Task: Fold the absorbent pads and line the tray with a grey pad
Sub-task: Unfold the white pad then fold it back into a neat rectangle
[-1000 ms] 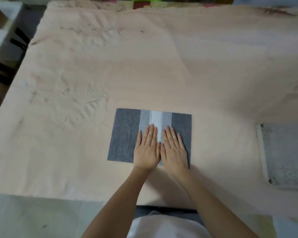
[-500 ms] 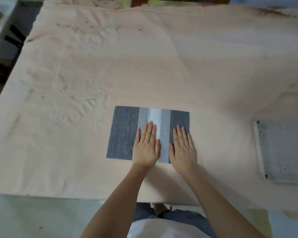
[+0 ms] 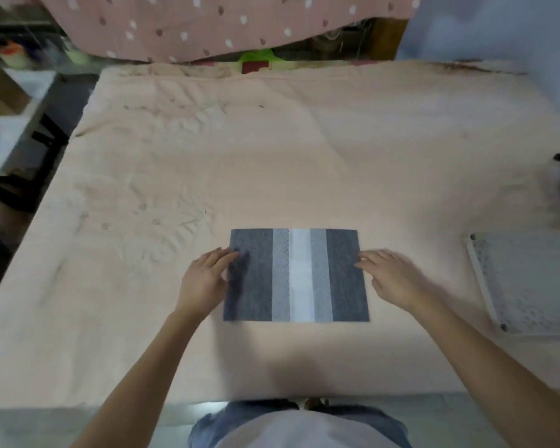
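With the pad (image 3: pixel 296 275) flat on the bench left of the tray (image 3: pixel 530 282), both hands, left (image 3: pixel 204 282) and right (image 3: pixel 393 279), loosely uncurled at its side edges, should lift those edges evenly, keeping corners aligned.

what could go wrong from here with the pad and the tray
1. The left hand and right hand only touch the side edges of the folded pad. Lifted that way, its flaps might spring open.
2. The tablecloth is loose and wrinkled, so sliding the pad may drag it and skew the fold.
3. The tray sits far right, partly out of view; carrying the pad there might misalign it.
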